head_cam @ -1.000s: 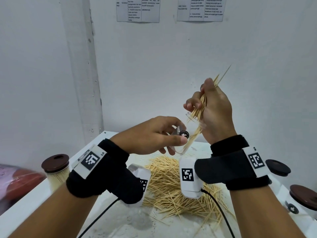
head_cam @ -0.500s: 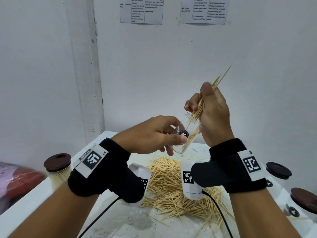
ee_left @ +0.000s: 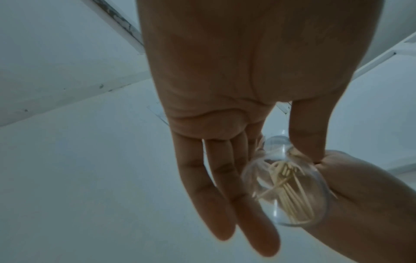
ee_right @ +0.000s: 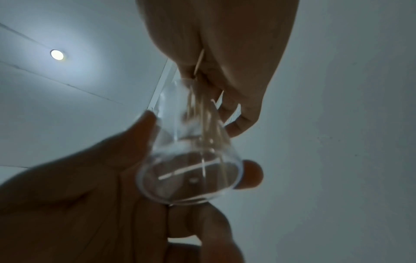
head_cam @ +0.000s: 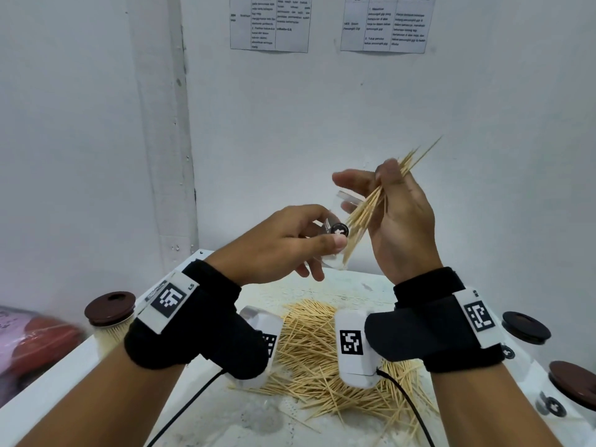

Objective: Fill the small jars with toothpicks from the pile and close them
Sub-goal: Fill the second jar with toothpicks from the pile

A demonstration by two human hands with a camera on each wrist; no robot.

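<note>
White walls back our white counter (head_cam: 58,391), where a filled jar with a brown lid (head_cam: 109,309) stands at the left. Our left hand (head_cam: 277,243) pinches a small clear plastic jar (head_cam: 335,233), tilted above the loose pile of thin wooden toothpicks (head_cam: 309,350). Our right hand (head_cam: 400,221) clamps a bundle of toothpicks (head_cam: 371,208) under its thumb, other fingers spread, tips already inside the jar's mouth. We judge filling is under way; next we release the bundle so it slides in. More brown-lidded jars (head_cam: 525,329) wait at right.
</note>
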